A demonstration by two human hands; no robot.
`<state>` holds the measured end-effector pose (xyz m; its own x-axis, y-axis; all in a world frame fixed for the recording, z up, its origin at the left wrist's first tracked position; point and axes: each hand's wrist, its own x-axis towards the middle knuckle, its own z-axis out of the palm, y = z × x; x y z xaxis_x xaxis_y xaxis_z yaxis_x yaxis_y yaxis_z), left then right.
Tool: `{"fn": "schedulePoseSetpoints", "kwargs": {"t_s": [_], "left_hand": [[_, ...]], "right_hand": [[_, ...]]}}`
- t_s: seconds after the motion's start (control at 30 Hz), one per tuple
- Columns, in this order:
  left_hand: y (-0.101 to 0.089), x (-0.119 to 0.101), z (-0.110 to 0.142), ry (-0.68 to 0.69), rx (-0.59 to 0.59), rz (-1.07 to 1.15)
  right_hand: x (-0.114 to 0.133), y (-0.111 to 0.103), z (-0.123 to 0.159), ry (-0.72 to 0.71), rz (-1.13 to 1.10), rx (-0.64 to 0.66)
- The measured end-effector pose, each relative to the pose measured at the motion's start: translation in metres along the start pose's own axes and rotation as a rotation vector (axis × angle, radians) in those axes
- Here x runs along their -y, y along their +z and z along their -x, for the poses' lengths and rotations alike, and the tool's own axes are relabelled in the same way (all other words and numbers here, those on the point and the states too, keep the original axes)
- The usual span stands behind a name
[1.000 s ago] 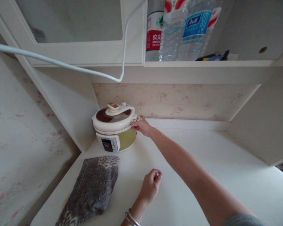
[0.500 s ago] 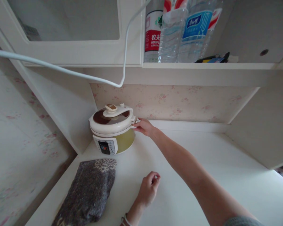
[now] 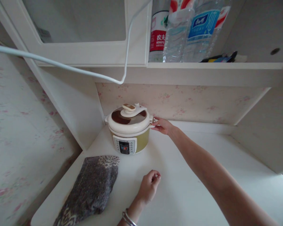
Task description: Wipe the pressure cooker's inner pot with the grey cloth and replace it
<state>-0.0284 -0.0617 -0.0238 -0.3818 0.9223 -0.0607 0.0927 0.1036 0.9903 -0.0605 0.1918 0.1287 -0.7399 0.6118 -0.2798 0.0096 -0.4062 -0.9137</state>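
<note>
An electric pressure cooker [image 3: 129, 128] stands upright on the white counter, with a cream rim, a brown-tinted lid top and a green body. Its control panel [image 3: 124, 146] faces the front. My right hand [image 3: 163, 125] grips the handle at the cooker's right side, thumb above and fingers below. Nearer to me, my left hand [image 3: 149, 186] is closed in a loose curl over the counter, with nothing visible in it and bracelets at its wrist. A folded dark grey patterned cloth [image 3: 91, 185] lies to the left, in front of the cooker.
White side panels [image 3: 70, 100] bound the counter [image 3: 191, 194] at left and right. Overhead, a shelf [image 3: 202, 66] holds several water bottles [image 3: 179, 34] beside a glass-door cabinet [image 3: 91, 51]. A white cable [image 3: 80, 69] hangs across the upper view.
The cooker has moved right, away from the left panel, and turned slightly, with my right hand on its handle. My left hand stays put. The view has shifted a little.
</note>
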Motion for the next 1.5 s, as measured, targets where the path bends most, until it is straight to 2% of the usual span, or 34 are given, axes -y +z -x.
{"fn": "schedulePoseSetpoints", "kwargs": {"t_s": [0.43,0.6,0.7,0.8,0.9,1.0,1.03,1.1,1.17,1.23,1.37,1.5], "left_hand": [[0.005,0.002,0.005,0.045,-0.003,-0.080],[0.009,0.001,0.007,0.008,-0.018,-0.128],[0.001,-0.011,0.021,-0.016,-0.018,-0.172],[-0.032,-0.029,0.041,0.024,-0.077,-0.287],[-0.091,-0.038,0.054,0.055,-0.248,-0.443],[-0.155,-0.030,0.054,-0.026,-0.401,-0.616],[-0.171,-0.024,0.053,-0.056,-0.431,-0.670],[-0.189,-0.010,0.052,-0.105,-0.397,-0.841],[-0.189,0.004,0.053,-0.178,-0.329,-1.023],[-0.178,0.014,0.056,-0.225,-0.304,-1.171],[-0.157,0.022,0.061,-0.206,-0.305,-1.291],[-0.156,0.023,0.063,-0.183,-0.298,-1.311]], "right_hand": [[0.019,-0.119,0.067,-0.050,0.000,-0.253],[0.018,-0.147,0.090,-0.108,-0.044,-0.303],[0.011,-0.159,0.104,-0.174,-0.081,-0.328],[-0.011,-0.175,0.126,-0.198,-0.049,-0.393],[-0.055,-0.191,0.156,-0.110,0.091,-0.395],[-0.113,-0.198,0.181,0.029,0.181,-0.364],[-0.133,-0.199,0.187,0.056,0.211,-0.394],[-0.166,-0.198,0.194,0.022,0.272,-0.446],[-0.190,-0.197,0.197,-0.069,0.356,-0.467],[-0.203,-0.196,0.200,-0.142,0.484,-0.483],[-0.209,-0.192,0.204,-0.182,0.810,-0.579],[-0.207,-0.187,0.203,-0.174,0.914,-0.598]]}}
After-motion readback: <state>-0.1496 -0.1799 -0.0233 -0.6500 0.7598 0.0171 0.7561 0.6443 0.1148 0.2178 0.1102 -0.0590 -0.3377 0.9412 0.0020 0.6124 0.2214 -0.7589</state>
